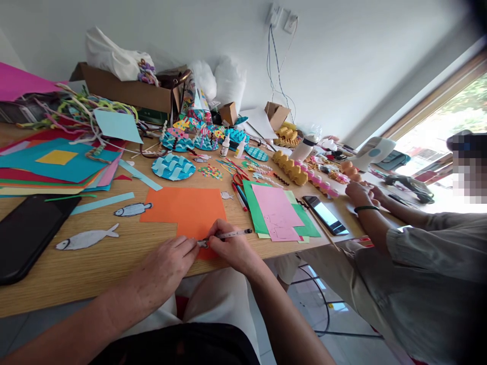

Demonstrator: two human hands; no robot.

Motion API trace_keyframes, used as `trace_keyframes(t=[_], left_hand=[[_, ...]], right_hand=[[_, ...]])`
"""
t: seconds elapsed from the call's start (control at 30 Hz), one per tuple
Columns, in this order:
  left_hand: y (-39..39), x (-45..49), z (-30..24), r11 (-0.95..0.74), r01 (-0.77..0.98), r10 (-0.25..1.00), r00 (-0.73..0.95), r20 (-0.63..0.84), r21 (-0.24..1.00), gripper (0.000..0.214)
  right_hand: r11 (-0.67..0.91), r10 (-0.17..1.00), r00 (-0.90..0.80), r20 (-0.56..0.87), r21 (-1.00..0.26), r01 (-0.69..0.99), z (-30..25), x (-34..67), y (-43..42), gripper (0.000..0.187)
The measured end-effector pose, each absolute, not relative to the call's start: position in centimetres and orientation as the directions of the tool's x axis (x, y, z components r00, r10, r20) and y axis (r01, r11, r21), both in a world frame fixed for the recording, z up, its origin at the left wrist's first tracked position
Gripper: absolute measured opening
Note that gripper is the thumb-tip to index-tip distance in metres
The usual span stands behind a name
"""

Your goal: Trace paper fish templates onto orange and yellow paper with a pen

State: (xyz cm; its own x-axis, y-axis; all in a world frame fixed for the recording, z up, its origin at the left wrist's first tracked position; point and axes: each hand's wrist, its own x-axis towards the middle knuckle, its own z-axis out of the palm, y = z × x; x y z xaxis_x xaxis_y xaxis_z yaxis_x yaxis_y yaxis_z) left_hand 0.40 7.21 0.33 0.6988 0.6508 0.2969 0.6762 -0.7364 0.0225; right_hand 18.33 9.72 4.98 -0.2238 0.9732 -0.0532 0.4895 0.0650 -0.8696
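An orange paper sheet lies on the wooden table near its front edge. My left hand rests on the sheet's near edge, its fingertips pressed together on a small cut-out piece that I cannot make out well. Just to its right, my right hand grips a white pen whose tip touches the paper by the left fingertips. Two grey paper fish lie to the left of the sheet.
A black tablet sits at the left, coloured paper stacks behind it. Pink and green sheets and a phone lie right of me. Another person sits at the right, hands by egg-carton crafts. Cardboard boxes line the wall.
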Motion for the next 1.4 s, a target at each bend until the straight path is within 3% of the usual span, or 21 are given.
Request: trace_keyframes(t=[0.4, 0.83, 1.4], left_hand=[[7.4, 0.5, 0.8, -0.721, 0.685, 0.690, 0.698, 0.191, 0.104, 0.035], [7.4, 1.2, 0.9, -0.701, 0.713, 0.702, 0.691, 0.173, -0.008, 0.033], [7.5, 1.3, 1.2, -0.699, 0.707, 0.714, 0.679, 0.172, 0.109, 0.025]], right_hand=[[0.094, 0.984, -0.179, -0.005, -0.838, 0.538, 4.6, 18.7, 9.4, 0.010], [0.141, 0.985, -0.161, 0.054, -0.790, 0.596, 5.0, 18.8, 8.5, 0.009], [0.163, 0.985, -0.158, 0.076, -0.722, 0.672, 4.8, 18.3, 7.2, 0.011]])
